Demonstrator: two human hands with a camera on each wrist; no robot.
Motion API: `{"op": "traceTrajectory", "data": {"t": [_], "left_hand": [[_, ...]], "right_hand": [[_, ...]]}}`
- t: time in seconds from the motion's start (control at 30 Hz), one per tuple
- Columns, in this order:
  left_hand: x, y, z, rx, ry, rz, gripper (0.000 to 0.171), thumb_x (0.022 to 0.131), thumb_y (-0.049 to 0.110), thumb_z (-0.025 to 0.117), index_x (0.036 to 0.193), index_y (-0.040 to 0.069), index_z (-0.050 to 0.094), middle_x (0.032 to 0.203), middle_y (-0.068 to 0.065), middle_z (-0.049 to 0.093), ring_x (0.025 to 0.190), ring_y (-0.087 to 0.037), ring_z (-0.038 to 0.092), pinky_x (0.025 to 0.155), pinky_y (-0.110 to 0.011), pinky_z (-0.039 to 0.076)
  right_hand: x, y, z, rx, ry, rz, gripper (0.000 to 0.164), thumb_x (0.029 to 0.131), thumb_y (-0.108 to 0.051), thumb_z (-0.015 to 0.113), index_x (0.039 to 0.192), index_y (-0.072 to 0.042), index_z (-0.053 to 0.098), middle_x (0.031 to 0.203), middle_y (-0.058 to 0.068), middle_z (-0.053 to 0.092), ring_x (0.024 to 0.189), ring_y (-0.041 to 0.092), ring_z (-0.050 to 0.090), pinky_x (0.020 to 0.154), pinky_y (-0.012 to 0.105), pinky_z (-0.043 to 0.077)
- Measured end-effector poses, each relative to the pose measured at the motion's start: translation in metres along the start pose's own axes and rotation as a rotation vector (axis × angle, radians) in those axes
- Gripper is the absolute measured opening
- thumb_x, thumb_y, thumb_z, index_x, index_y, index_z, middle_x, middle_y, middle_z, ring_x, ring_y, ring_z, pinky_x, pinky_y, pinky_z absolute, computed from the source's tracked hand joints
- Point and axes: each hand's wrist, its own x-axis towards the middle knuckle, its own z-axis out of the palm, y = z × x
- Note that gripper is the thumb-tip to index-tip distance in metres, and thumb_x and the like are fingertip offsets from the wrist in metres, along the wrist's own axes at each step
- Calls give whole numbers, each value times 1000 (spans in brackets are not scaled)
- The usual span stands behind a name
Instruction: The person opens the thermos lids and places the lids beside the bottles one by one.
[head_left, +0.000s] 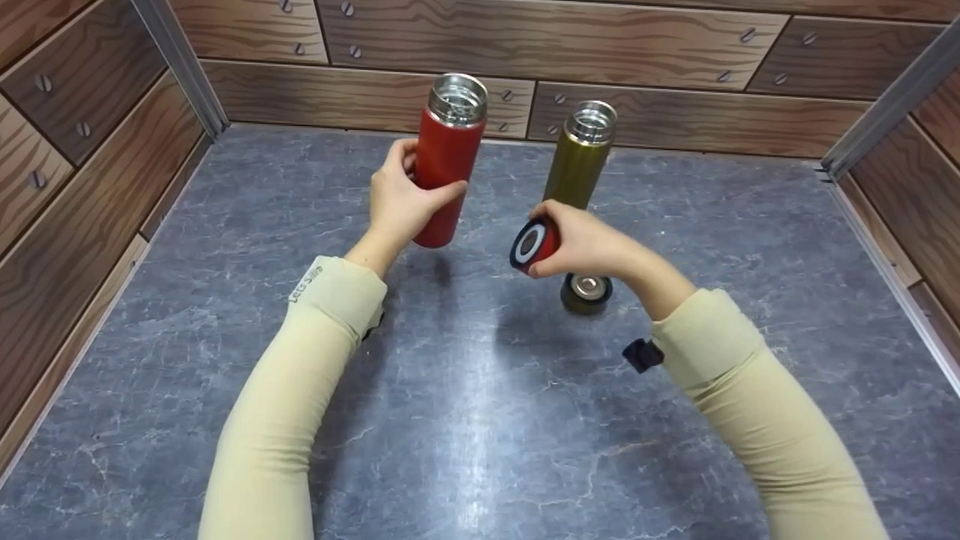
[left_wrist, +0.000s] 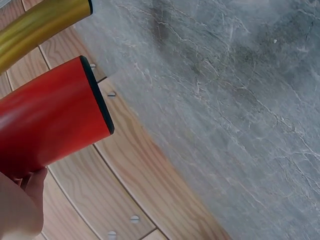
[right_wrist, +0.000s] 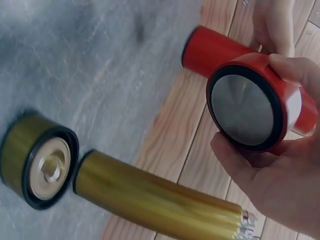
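Observation:
My left hand [head_left: 409, 191] grips a red vacuum flask [head_left: 448, 161] around its body. The flask has no lid on, its steel mouth faces up, and its dark base [left_wrist: 97, 95] looks raised off the table. To the right, my right hand [head_left: 592, 238] holds a red lid [head_left: 551, 244] between thumb and fingers, tilted sideways; its flat metal disc [right_wrist: 245, 110] with a black rim shows in the right wrist view. Behind that hand stands an olive-gold flask [head_left: 576, 169], also open at the top. Its matching lid [head_left: 586, 292] lies inner side up on the table, below the right wrist.
The grey marbled tabletop [head_left: 450, 420] is bounded by wood-patterned panels [head_left: 555, 34] at the back and both sides. Metal corner posts [head_left: 180, 67] stand at the back. A dark strap [head_left: 643, 355] hangs at the right cuff.

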Motion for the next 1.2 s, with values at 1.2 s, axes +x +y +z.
{"op": "traceTrajectory", "data": {"t": [1.2], "left_hand": [[1,-7,-4,-31,53,-29,64,72,30,80,125,17,47,121,0,64,106,-11,59,94,-29,47]], "right_hand": [[44,23,96,-237,10,182,78,61,-41,83,119,-5,46,114,16,58,114,36,50,103,51,30]]}}
